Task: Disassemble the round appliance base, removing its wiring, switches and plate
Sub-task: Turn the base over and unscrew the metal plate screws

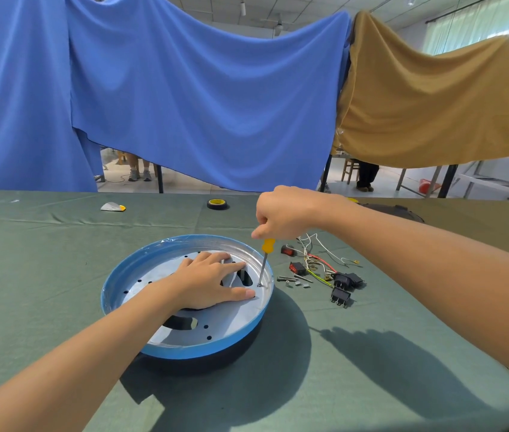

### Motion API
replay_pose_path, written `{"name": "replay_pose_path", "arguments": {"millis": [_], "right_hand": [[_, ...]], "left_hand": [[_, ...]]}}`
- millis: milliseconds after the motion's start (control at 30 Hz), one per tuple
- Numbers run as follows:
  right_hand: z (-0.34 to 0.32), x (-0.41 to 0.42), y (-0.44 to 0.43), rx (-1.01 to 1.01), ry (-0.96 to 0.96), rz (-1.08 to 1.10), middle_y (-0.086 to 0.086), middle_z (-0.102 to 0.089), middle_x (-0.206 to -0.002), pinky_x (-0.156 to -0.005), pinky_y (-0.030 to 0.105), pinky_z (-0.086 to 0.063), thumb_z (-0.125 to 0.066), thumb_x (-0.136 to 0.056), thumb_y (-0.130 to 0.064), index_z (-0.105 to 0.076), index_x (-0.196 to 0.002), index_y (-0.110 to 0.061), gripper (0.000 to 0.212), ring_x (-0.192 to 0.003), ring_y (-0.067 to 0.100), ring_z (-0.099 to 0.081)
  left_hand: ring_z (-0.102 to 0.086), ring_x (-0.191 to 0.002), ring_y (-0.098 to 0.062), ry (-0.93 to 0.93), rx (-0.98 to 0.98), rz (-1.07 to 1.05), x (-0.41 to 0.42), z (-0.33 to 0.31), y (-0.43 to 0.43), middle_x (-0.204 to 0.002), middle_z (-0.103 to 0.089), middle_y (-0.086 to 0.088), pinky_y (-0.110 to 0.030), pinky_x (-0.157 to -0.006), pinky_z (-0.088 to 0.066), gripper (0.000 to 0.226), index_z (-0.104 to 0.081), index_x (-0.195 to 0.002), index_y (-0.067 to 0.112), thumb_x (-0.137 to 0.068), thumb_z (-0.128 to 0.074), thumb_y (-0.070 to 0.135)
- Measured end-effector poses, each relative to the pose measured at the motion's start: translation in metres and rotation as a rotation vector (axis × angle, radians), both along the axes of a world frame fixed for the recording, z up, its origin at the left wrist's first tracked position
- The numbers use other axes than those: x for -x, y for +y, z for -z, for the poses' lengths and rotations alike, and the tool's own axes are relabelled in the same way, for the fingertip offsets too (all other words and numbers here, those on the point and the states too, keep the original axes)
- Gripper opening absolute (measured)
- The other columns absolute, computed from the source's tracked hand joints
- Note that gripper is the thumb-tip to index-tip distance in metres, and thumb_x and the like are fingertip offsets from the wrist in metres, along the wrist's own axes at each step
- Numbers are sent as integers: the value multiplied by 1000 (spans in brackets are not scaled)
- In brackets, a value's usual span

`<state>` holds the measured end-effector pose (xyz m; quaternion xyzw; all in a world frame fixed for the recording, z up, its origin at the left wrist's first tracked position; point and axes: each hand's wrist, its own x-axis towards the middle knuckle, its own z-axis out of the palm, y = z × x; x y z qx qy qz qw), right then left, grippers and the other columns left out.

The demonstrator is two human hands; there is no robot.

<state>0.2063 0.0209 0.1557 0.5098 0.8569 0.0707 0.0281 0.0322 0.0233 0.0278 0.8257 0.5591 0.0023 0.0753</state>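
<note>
Blue and tan cloths hang behind a green-draped counter, and near its middle the round base lies open side up. Being round, it has no long axis, and its hollow faces straight up at us. The left hand lies flat with its fingers straight and spread, pressing on the plate inside the base. The right hand is curled round the yellow handle of a screwdriver, whose tip sits on a screw at the plate's 3 o'clock edge, just inside the rim. The tool stands nearly upright, its long axis close to vertical, tip down and handle leaning slightly toward 1 o'clock. The wiring and switches lie on the counter at 3 o'clock of the base, clear of it, so we judge that freeing the plate is the step in hand. The next move calls for firm downward pressure while turning, with the plate held still, then lifting the screw out. We cannot tell whether other screws remain.
</note>
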Motion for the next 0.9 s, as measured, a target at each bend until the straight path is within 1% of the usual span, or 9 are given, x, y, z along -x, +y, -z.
{"name": "replay_pose_path", "arguments": {"millis": [167,233,300,367,433,533,600,733,900], "right_hand": [[-3,-1,-4,66,74,-34,-8,-60,-77,-49,24,-35,-72,-78,-32,-58,-78,-28,14,-71,8,-55],[-2,-2,-2,69,76,-47,-8,-61,-80,-50,24,-35,-71,-80,-40,-61,-84,-24,19,-73,8,-55],[0,-1,-1,44,44,-28,-3,-61,-78,-55,28,-39,-59,-86,-57,-63,-88,-15,43,-76,16,-55],[1,-2,0,12,45,-8,6,-59,-75,-59,31,-40,-51,-91,-57,-64,-89,-7,51,-77,22,-54],[2,-2,0,13,61,-36,15,-62,-80,-57,31,-37,-55,-92,-41,-66,-92,-3,39,-72,21,-49],[0,-7,-3,46,67,-78,-1,-61,-76,-52,27,-35,-61,-86,-27,-63,-81,-19,10,-70,13,-51],[-3,-9,-7,62,74,-97,-12,-56,-72,-52,25,-33,-64,-85,-29,-55,-74,-30,13,-70,5,-50],[-7,-13,-7,65,56,-169,-13,-58,-78,-55,24,-36,-69,-84,-28,-60,-82,-28,10,-73,3,-50],[-8,-13,-10,62,44,-235,-8,-61,-83,-66,28,-45,-66,-84,-11,-60,-85,-28,18,-84,15,-55]], "left_hand": [[-21,-139,-18,-166,-51,52,-5,-7,-3,-152,-30,15,-47,-112,-21,79,-35,-144,39,-76,-52,75],[-29,-134,-16,-281,-52,101,-9,-13,-4,-144,-41,18,-46,-109,-28,63,-49,-135,39,-78,-66,59],[-41,-124,-14,-355,-34,151,-16,-19,-4,-129,-55,19,-44,-103,-37,41,-63,-119,38,-79,-72,44],[-51,-111,-12,-393,3,167,-23,-24,-4,-115,-63,16,-41,-95,-44,30,-70,-108,34,-79,-74,33],[-57,-102,-14,-405,54,157,-28,-26,-4,-108,-67,9,-41,-89,-49,24,-72,-103,31,-79,-74,27],[-60,-95,-20,-409,95,160,-30,-26,-3,-101,-68,2,-44,-84,-52,15,-73,-95,32,-82,-72,23],[-61,-95,-20,-423,96,177,-30,-25,-4,-100,-69,2,-43,-85,-51,14,-72,-90,33,-84,-71,21],[-60,-96,-16,-464,51,147,-31,-22,-4,-94,-72,6,-39,-89,-48,13,-75,-80,30,-83,-71,18],[-62,-89,-13,-469,-23,80,-36,-17,-3,-92,-72,8,-19,-74,-47,13,-74,-82,31,-84,-71,18]]}}
